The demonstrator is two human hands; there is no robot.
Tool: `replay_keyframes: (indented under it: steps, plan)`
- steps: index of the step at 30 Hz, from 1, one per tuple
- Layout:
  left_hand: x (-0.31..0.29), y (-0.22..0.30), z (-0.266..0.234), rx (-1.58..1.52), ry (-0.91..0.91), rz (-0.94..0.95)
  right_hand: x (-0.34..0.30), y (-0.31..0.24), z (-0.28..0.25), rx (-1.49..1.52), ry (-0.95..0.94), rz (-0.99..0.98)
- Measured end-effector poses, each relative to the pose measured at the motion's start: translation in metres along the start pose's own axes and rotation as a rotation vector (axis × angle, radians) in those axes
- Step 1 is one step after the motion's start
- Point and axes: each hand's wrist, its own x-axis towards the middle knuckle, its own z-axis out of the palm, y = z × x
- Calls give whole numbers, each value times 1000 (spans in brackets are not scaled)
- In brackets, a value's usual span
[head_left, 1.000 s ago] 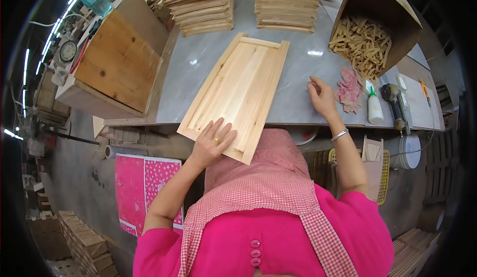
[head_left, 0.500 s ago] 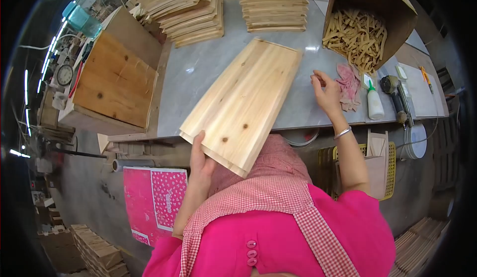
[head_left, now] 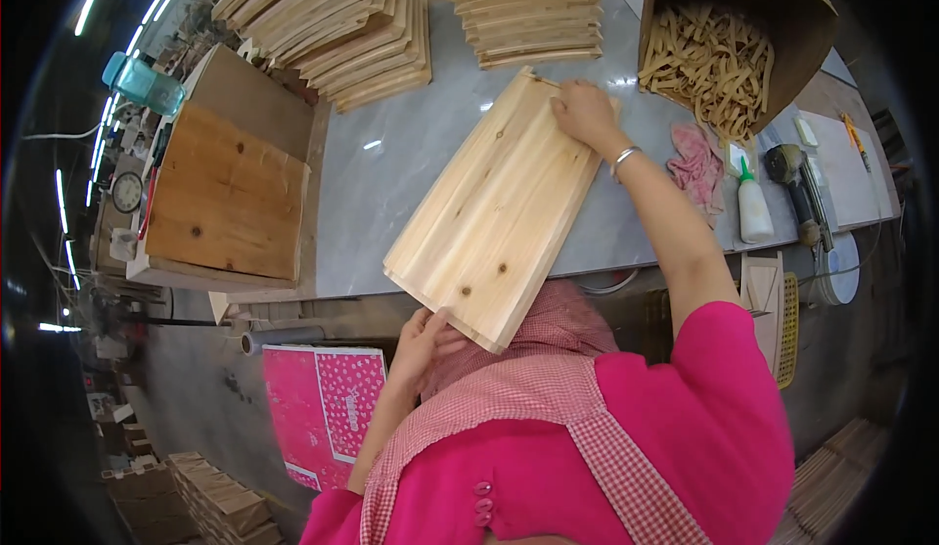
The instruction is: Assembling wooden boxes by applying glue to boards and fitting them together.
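Wooden panel [head_left: 504, 207] mid-frame, tilted, far end over the grey table [head_left: 357, 203], near end past the table's front edge. Right hand [head_left: 587, 114] bent over panel's far right edge, grasping it, fingertips partly hidden. Left hand [head_left: 427, 346] at near edge, fingers curled and touching; firm grip or just support, can't tell.

Two stacks of similar panels, top of frame: left stack [head_left: 342, 26], right stack [head_left: 523, 12]. Cardboard box [head_left: 782, 17] upper right, mouth facing the viewer, heaped with tan strips [head_left: 709, 61], some spilling over the lip. Pink cloth [head_left: 696, 163] below it, then white bottle [head_left: 754, 212], green nozzle, fill unclear. White bucket [head_left: 841, 271] right, below table edge, contents hidden. Yellow crate [head_left: 788, 340] lower right, beside pale wood pieces. Translucent turquoise jar [head_left: 145, 85] upper left, contents unclear.
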Motion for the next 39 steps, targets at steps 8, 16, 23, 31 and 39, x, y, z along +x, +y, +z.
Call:
replay_keyframes:
  steps: [8, 16, 23, 31, 39]
  plan:
    - [-17, -2, 0, -227, 172, 107, -24, -80, -14, 86, 190, -99]
    - [-16, 1, 32, -315, 194, -76, -36, -54, 19, 123, 197, 2]
    - [18, 14, 32, -258, 77, -28, -8, -35, 27, 80, 240, -4]
    - [22, 21, 31, -192, 98, -57, -1, -27, 31, 59, 216, -16]
    - [12, 14, 39, -236, 140, -38, -3, -28, 40, 38, 261, -52]
